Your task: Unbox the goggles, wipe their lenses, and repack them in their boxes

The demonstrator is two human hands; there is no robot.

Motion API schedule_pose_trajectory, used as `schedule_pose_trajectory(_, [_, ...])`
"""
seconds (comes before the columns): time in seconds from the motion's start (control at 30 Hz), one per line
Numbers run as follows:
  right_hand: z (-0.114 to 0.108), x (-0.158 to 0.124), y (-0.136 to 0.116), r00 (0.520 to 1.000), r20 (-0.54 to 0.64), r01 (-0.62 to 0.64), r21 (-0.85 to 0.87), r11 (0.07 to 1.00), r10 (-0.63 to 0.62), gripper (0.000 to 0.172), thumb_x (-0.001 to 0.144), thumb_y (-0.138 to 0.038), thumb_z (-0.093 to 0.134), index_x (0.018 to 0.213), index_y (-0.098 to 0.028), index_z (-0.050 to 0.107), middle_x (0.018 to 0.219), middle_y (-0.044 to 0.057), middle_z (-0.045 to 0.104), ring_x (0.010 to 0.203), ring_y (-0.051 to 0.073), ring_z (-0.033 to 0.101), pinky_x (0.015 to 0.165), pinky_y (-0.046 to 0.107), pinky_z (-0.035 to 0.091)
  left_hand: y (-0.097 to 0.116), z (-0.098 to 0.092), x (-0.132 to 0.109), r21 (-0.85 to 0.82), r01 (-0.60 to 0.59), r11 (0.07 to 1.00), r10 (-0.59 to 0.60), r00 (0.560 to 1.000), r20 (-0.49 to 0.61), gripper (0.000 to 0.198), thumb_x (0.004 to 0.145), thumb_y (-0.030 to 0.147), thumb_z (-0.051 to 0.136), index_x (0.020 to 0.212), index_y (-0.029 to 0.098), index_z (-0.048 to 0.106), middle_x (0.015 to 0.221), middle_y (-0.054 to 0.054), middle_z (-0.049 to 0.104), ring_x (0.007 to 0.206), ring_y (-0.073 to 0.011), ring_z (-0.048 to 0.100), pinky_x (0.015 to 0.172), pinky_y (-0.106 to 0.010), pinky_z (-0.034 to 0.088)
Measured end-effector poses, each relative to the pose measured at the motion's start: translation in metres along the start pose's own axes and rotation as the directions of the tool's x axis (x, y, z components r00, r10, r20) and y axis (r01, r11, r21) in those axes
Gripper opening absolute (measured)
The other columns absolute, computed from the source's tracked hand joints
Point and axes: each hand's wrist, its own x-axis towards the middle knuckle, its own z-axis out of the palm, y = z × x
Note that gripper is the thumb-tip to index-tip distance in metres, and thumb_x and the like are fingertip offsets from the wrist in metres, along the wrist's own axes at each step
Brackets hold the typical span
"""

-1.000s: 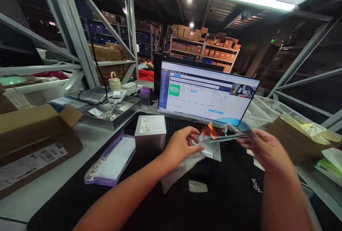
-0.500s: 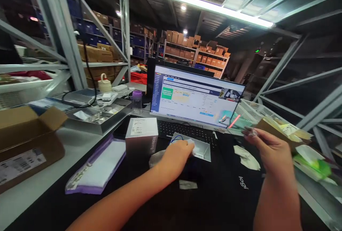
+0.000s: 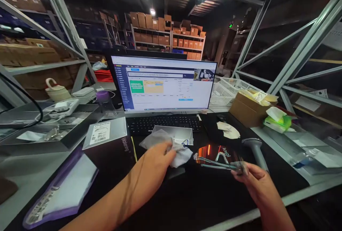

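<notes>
Orange mirrored glasses [image 3: 213,155] with clear frames hang from my right hand [image 3: 252,174], whose fingers pinch them near the temple ends. My left hand [image 3: 157,158] is closed on a crumpled white cloth [image 3: 181,155] in the middle of the black mat. Behind that cloth lies an open silver box [image 3: 187,133] with a blue cord at its right side. A grey sheer bag [image 3: 152,138] touches the far side of my left hand. To the left stands a dark box [image 3: 107,149] with a white label on top.
A keyboard [image 3: 165,121] and a lit monitor [image 3: 165,95] stand behind. A purple-edged padded pouch [image 3: 66,184] lies at the left. On the right are a scanner [image 3: 256,151], a beige cloth [image 3: 228,130], a tissue pack [image 3: 278,120] and a cardboard box [image 3: 247,110].
The view has turned right. My right hand has come lower with the glasses, which now show clearly. My left hand has drawn the white cloth nearer, out in front of the silver box.
</notes>
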Motion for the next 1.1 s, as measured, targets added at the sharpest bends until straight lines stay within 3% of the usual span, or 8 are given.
schedule_pose_trajectory(0.1, [0.001,-0.024,0.022,1.000,-0.009,0.026,0.033,0.999,-0.026,0.023,0.066,-0.038,0.091,0.083,-0.025,0.083,0.087,0.009,0.079,0.073,0.021,0.076,0.061,0.022,0.063,0.015,0.001,-0.001,-0.004,0.063,0.998,-0.063,0.977,-0.202,0.019,0.094,0.027,0.054,0.108,0.017,0.061,0.131,-0.017,0.054,0.114,-0.0315,0.058,0.093,-0.048,0.052])
schedule_pose_trajectory(0.2, [0.006,-0.033,0.032,0.998,0.020,0.059,-0.007,0.998,-0.059,0.019,0.073,-0.036,0.087,0.088,-0.025,0.083,0.091,0.009,0.078,0.080,0.020,0.075,0.067,0.021,0.062,0.030,0.008,0.005,0.056,0.036,0.998,-0.020,0.965,-0.260,0.031,0.083,0.041,0.071,0.098,0.015,0.062,0.119,-0.017,0.059,0.103,-0.0325,0.061,0.085,-0.049,0.055])
schedule_pose_trajectory(0.27, [0.009,-0.034,0.034,0.997,0.014,0.081,-0.050,0.995,-0.081,0.018,0.077,-0.036,0.084,0.091,-0.023,0.083,0.095,0.010,0.078,0.086,0.021,0.074,0.072,0.023,0.063,0.038,0.016,0.009,0.125,0.020,0.992,0.011,0.971,-0.240,0.025,0.080,0.034,0.073,0.093,0.015,0.062,0.109,-0.015,0.063,0.093,-0.0303,0.063,0.078,-0.045,0.057])
schedule_pose_trajectory(0.4, [0.018,-0.029,0.037,0.995,-0.041,0.096,0.015,0.995,-0.095,0.019,0.081,-0.038,0.080,0.094,-0.025,0.083,0.099,0.010,0.077,0.086,0.023,0.075,0.070,0.029,0.065,0.042,0.028,0.013,0.177,0.057,0.983,-0.014,0.971,-0.237,0.006,0.088,0.016,0.058,0.083,0.017,0.060,0.098,-0.010,0.065,0.081,-0.0251,0.063,0.067,-0.037,0.053])
schedule_pose_trajectory(0.6, [0.043,-0.023,0.039,0.997,-0.021,0.079,0.126,0.989,-0.077,0.019,0.082,-0.038,0.080,0.095,-0.025,0.082,0.092,0.009,0.078,0.080,0.022,0.077,0.070,0.027,0.065,0.036,0.019,0.009,-0.203,0.262,0.943,-0.280,0.958,-0.062,0.021,0.096,0.024,0.048,0.079,0.021,0.060,0.090,-0.002,0.060,0.078,-0.0176,0.060,0.066,-0.029,0.046])
schedule_pose_trajectory(0.77, [0.061,-0.022,0.039,0.993,-0.008,0.117,0.091,0.989,-0.117,0.018,0.084,-0.038,0.077,0.094,-0.024,0.082,0.092,0.009,0.078,0.082,0.022,0.077,0.071,0.029,0.065,0.031,0.020,0.008,-0.370,0.330,0.869,-0.358,0.934,-0.007,0.021,0.091,0.023,0.050,0.071,0.020,0.055,0.083,-0.001,0.057,0.071,-0.0152,0.055,0.064,-0.029,0.041])
schedule_pose_trajectory(0.93, [0.065,-0.024,0.039,0.949,0.064,0.315,-0.160,0.935,-0.309,0.016,0.087,-0.038,0.073,0.095,-0.028,0.082,0.096,0.009,0.079,0.087,0.023,0.076,0.074,0.028,0.064,0.024,0.025,0.006,-0.558,0.283,0.780,-0.401,0.910,-0.100,0.024,0.091,0.025,0.051,0.068,0.020,0.053,0.076,0.000,0.054,0.066,-0.0142,0.052,0.061,-0.026,0.040])
schedule_pose_trajectory(1.1, [0.058,-0.022,0.028,0.867,0.269,0.492,-0.320,0.810,-0.420,0.014,0.089,-0.031,0.071,0.098,-0.032,0.082,0.097,0.008,0.080,0.089,0.023,0.076,0.076,0.027,0.063,0.019,0.028,0.000,-0.579,0.171,0.797,-0.389,0.879,-0.276,0.023,0.095,0.024,0.050,0.073,0.020,0.057,0.085,-0.002,0.059,0.078,-0.0153,0.058,0.069,-0.026,0.045])
